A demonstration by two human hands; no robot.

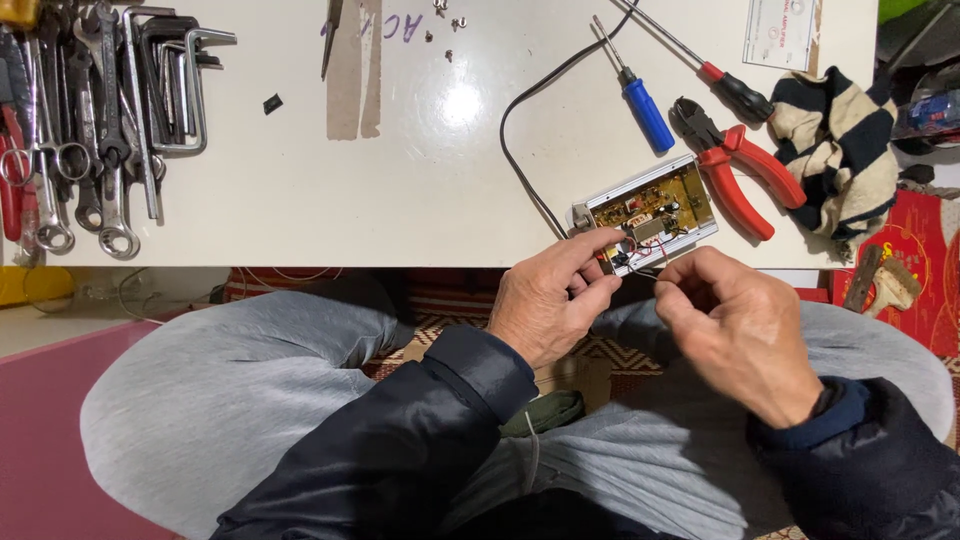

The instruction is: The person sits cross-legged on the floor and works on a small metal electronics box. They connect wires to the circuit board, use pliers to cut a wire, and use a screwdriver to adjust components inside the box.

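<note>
A small open metal case with a yellow-brown circuit board [650, 208] lies at the near edge of the white table [300, 190]. A black cord [520, 150] runs from its left end. My left hand [550, 300] pinches at the thin red and black wires [632, 252] at the board's near corner. My right hand [735, 325] sits just right of it, fingertips curled and pinched by the same wires at the table edge. What exactly each fingertip grips is partly hidden.
Red-handled pliers [740, 170], a blue-handled screwdriver [645, 110] and a red-and-black screwdriver [725, 85] lie right of the board. A striped cloth [835, 150] is at far right. Wrenches and hex keys [100, 120] fill the left. Small screws [445, 25] lie at the far edge. My grey-trousered knees are below.
</note>
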